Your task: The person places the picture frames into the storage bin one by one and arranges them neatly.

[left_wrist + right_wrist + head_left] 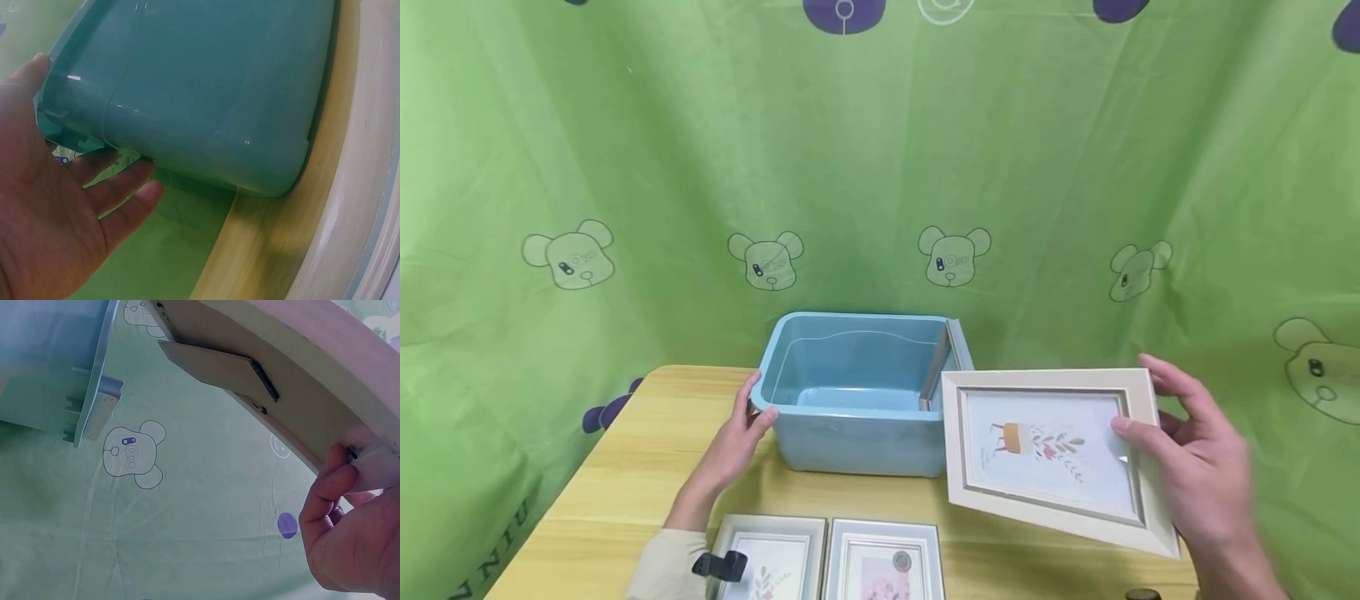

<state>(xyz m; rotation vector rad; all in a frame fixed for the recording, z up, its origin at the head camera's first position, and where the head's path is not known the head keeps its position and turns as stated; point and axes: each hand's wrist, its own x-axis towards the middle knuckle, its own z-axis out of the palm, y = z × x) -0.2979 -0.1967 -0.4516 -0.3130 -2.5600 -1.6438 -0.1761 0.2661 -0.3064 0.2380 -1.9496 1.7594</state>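
Observation:
A light blue plastic bin (861, 442) stands on the wooden table. My left hand (735, 443) holds its left front corner, thumb at the front and fingers along the side; the left wrist view shows that hand (69, 200) against the rim. In my right hand (1206, 467) is a cream picture frame (1048, 380) with a plant print, gripped at its right edge, in front of the bin's right end. From behind, the right wrist view shows the frame's backing with a stand flap (212, 365). Another picture frame (957, 343) stands inside the bin against its right wall.
Two more picture frames, one with a leafy print (775, 525) and one with a pink flower print (883, 531), lie side by side at the table's (625, 467) front. A green curtain (865, 150) hangs behind. A small dark object (1142, 594) shows at the bottom edge.

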